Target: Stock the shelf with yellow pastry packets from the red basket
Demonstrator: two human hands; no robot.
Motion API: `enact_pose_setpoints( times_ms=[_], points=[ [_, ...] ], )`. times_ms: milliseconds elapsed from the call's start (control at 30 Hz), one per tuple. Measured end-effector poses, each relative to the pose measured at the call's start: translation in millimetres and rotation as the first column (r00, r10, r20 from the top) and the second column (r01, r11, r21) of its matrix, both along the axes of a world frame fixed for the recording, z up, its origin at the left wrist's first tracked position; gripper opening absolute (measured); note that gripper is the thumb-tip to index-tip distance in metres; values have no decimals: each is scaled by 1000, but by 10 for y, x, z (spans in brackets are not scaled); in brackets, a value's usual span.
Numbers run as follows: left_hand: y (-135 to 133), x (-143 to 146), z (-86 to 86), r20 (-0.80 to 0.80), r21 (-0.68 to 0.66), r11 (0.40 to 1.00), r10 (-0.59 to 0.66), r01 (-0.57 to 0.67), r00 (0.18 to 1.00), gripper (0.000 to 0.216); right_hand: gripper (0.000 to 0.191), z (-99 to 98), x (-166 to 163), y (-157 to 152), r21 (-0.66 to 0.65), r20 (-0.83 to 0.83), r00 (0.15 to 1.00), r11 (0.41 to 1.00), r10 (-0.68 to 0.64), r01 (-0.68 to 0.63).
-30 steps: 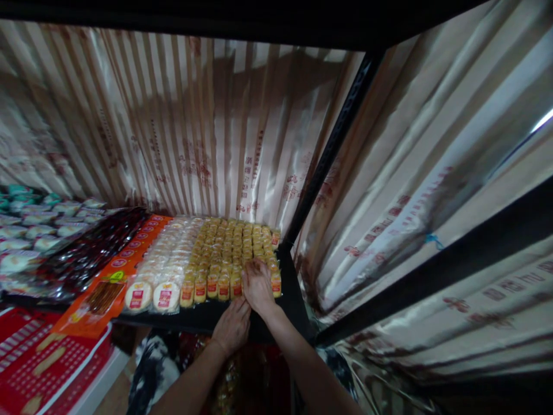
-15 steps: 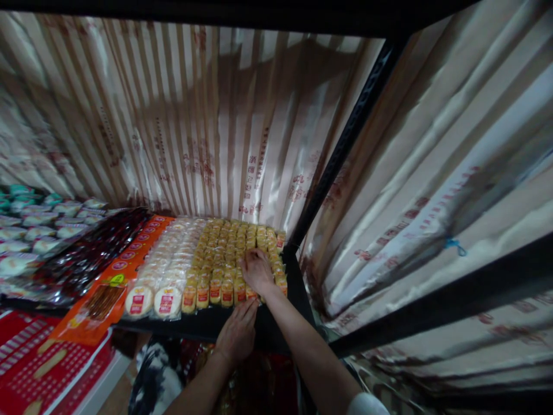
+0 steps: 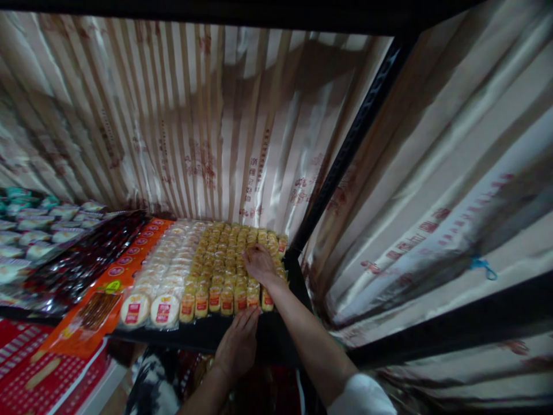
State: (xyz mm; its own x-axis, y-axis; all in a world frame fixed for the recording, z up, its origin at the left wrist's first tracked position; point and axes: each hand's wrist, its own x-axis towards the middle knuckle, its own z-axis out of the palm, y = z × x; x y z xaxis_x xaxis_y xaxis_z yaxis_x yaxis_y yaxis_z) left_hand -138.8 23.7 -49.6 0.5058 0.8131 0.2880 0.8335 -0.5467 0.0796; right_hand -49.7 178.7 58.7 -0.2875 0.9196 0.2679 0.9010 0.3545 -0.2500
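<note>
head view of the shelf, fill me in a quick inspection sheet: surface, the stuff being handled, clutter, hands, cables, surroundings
Surface: black shelf, bare strip along its front edge.
Job's things: yellow packets in close rows, front ones showing red-orange labels.
Clutter: round white packets beside them, then an orange packet overhanging the front edge, dark red packets, and a red basket at lower left.
Left hand: fingertips at the front of the yellow packets; grip hidden.
Right hand: over the yellow rows; grip hidden.
Cables: nothing seen.
Surroundings: pleated printed sheeting behind and at right; black post at the corner; dim light.
</note>
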Motion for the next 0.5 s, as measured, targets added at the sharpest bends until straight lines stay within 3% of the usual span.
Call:
enact_pose_setpoints(
  times_ms=[100,233,500],
  points=[
    [2,0,-16,-7,8,1000,-5,5,1000,63,38,6,81,-11,4,14,999,999,51,-51],
    [-7,-7,35,3,7,1000,-14,14,1000,60,39,34,193,21,46,-30,999,999,-16,17],
    [-18,-2,62,-30,75,997,-16,18,999,55,39,-76,63,288,-14,-35,999,999,41,-41]
  ],
)
